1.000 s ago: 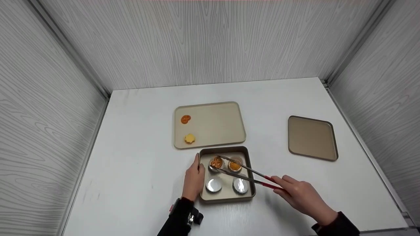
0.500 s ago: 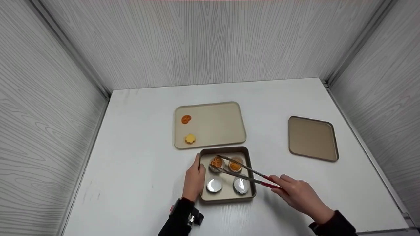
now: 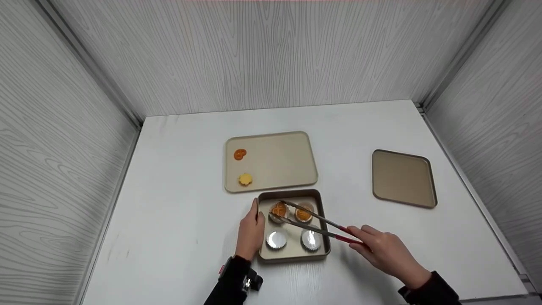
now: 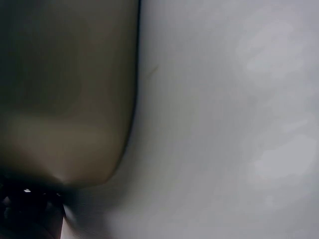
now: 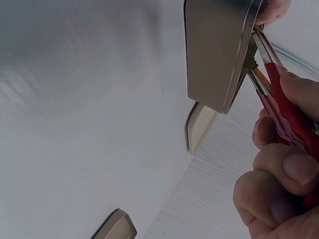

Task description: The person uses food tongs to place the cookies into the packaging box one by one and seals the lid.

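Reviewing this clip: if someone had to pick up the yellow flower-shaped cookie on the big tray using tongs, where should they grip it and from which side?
Probably across its scalloped outer edge, coming from above. The yellow flower-shaped cookie lies flat on the large tray, near its front left corner, so only the rim offers purchase. The orange cookie sits apart behind it, leaving room for the tongs on either side.

Two bare hands, black sleeves, a black wrist-worn camera with a red strap edge.
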